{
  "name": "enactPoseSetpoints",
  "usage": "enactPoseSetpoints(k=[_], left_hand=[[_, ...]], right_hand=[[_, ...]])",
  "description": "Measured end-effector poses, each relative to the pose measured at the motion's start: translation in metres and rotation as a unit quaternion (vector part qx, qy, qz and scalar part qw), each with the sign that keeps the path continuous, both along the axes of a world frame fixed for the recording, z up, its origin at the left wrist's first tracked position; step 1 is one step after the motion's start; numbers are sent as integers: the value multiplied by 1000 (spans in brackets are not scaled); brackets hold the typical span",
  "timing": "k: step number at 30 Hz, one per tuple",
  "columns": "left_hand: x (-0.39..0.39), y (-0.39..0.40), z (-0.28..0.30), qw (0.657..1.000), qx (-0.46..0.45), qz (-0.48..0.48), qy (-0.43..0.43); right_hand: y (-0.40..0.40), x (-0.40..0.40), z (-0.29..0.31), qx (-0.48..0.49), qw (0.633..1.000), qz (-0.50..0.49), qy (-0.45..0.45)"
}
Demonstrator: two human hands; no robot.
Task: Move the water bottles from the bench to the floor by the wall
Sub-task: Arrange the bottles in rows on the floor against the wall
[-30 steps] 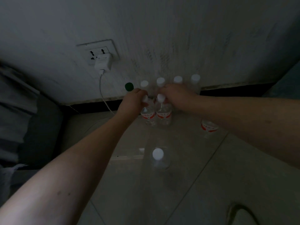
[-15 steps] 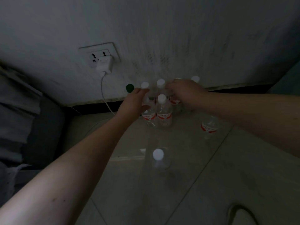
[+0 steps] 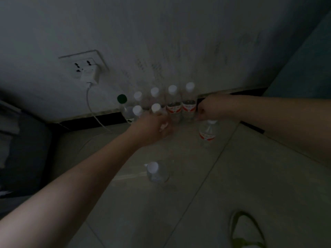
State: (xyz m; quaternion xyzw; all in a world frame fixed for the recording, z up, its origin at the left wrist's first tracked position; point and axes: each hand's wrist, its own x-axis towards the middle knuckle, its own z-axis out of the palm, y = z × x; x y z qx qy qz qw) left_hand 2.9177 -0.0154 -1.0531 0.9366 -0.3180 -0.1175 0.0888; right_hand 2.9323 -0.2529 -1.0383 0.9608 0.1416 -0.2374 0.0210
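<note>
Both hands reach low toward the wall: the left hand (image 3: 152,126) hangs with loosely curled fingers in front of the cluster of water bottles (image 3: 172,104) and seems to hold nothing, though blur keeps me from being sure, while the right hand (image 3: 208,109) is curled over the cap of a lone red-labelled bottle (image 3: 207,130) and appears to grip its neck. The likeliest mishap, I judge, is a knock: the cluster stands tightly packed against the wall (image 3: 179,42), so a wrist brushing a cap could topple several like skittles. Sliding the lone bottle in too briskly could do the same. Another white-capped bottle (image 3: 155,173) stands apart on the floor (image 3: 250,176), under the left forearm, where a careless withdrawal could tip it.
</note>
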Motion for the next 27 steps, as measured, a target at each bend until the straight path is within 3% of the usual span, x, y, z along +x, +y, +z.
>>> enactPoseSetpoints(k=[4,8,13,20,27], left_hand=[[-32,12,4,979,133,-26,153],[-46,24,-2,956,240,-103,137],[-49,12,-9,966,212,-100,110],[-46,12,-15,991,76,-87,69],[-45,3,-9,994,13,-109,29]], right_hand=[[-3,-5,0,-23,999,4,43],[-3,-8,-1,-80,995,-15,60],[1,-11,-3,-65,998,-4,21],[3,-5,-11,-55,997,7,-44],[18,0,-8,-17,998,6,-52]])
